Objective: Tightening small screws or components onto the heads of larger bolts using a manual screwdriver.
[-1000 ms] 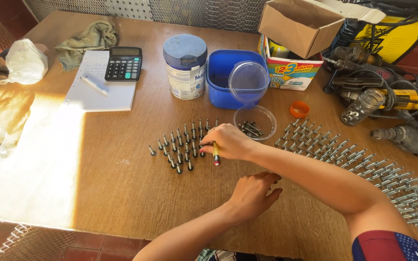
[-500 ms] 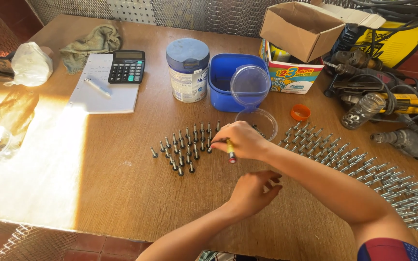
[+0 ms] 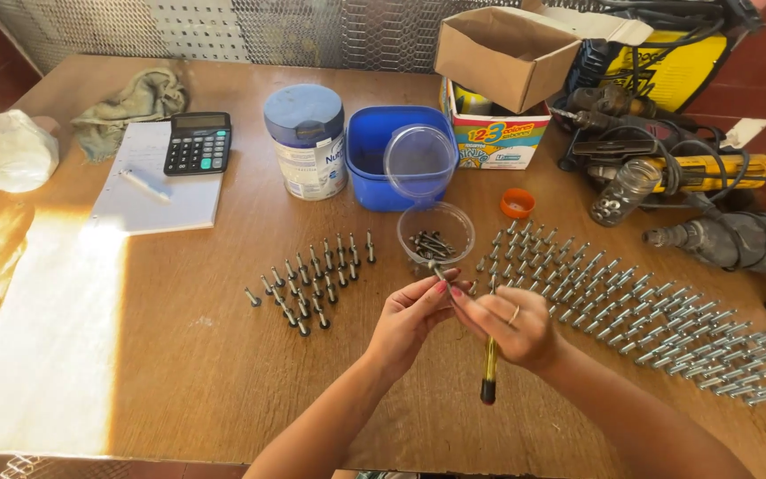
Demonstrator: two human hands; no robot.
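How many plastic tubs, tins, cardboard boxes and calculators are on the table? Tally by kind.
Plastic tubs: 2 (blue tub, clear tub)
Tin: 1
Cardboard boxes: 2 (brown box, printed box)
Calculator: 1
Total: 6

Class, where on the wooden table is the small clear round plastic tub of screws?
In the head view, the clear round tub sits mid-table, just beyond both hands, before the blue square container, between two groups of laid-out screws.

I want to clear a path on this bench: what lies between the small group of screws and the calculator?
In the head view, only bare wooden table lies between the small screw group and the calculator, which rests on a notepad.
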